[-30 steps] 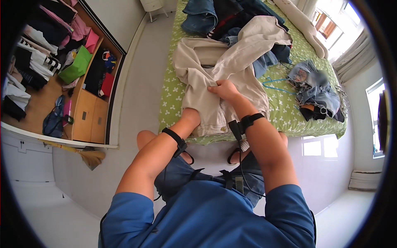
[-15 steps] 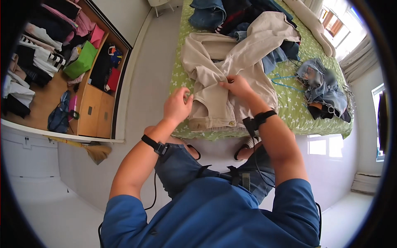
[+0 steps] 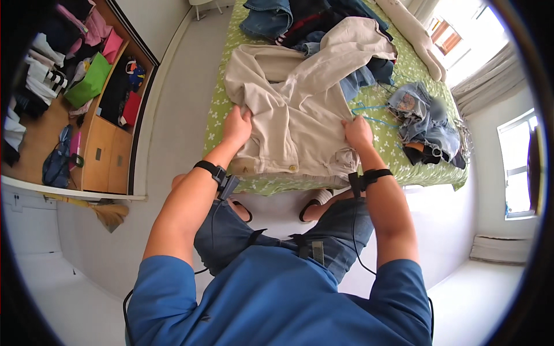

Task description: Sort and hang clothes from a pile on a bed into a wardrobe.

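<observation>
A pair of beige trousers [image 3: 311, 109] lies spread over the near end of the bed, its waistband toward me and its legs reaching away. My left hand [image 3: 237, 126] grips the left edge of the trousers, fingers closed on the cloth. At the opposite edge, my right hand [image 3: 359, 131] pinches the fabric. Part of the cloth is bunched near the waistband's right end. One trouser leg is folded back on itself at the left, and the other stretches toward the far right over a pile of dark and blue clothes.
The bed has a green patterned sheet [image 3: 216, 124]. Ripped denim [image 3: 424, 115] and light-blue hangers [image 3: 375, 108] lie to the right, jeans [image 3: 268, 22] at the far end, a long plush toy [image 3: 412, 37] along the right edge. An open wardrobe [image 3: 104, 147] and a broom [image 3: 109, 214] are on the left.
My hands have moved apart to the two side edges of the trousers. The left has taken hold of the cloth; the right has shifted from the middle to the right edge.
</observation>
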Tool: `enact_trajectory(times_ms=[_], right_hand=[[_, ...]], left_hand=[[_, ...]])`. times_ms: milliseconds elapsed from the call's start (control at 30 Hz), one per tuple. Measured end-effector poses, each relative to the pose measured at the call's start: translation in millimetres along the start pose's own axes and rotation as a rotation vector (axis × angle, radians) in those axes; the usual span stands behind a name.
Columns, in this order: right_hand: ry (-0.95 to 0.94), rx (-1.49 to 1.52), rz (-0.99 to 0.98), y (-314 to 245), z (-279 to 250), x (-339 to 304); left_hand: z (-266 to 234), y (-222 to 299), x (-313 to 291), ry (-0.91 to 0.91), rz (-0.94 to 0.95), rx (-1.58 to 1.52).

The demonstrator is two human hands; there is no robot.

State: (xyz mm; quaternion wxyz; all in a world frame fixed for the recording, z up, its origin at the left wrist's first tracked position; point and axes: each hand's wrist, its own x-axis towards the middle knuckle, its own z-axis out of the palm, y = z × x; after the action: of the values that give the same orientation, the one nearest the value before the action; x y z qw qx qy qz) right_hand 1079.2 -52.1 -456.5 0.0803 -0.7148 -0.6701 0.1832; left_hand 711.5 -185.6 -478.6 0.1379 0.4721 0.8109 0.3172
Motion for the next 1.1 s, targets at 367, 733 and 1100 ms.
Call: enact_trajectory(times_ms=[367,733,1100], right_hand=[[0.247,0.174,-0.012,22,5,43],[0.108,0.109,-0.263,28,-7,-128],[0.276,0.23,-0.331,45,-7,-106]], left_hand=[[-39,-27,33,0.059,-0.183,-0.182],[-51,-23,-109,-0.051,0.181,-0.124],[-61,-34,-93,-0.153,0.242,0.019]])
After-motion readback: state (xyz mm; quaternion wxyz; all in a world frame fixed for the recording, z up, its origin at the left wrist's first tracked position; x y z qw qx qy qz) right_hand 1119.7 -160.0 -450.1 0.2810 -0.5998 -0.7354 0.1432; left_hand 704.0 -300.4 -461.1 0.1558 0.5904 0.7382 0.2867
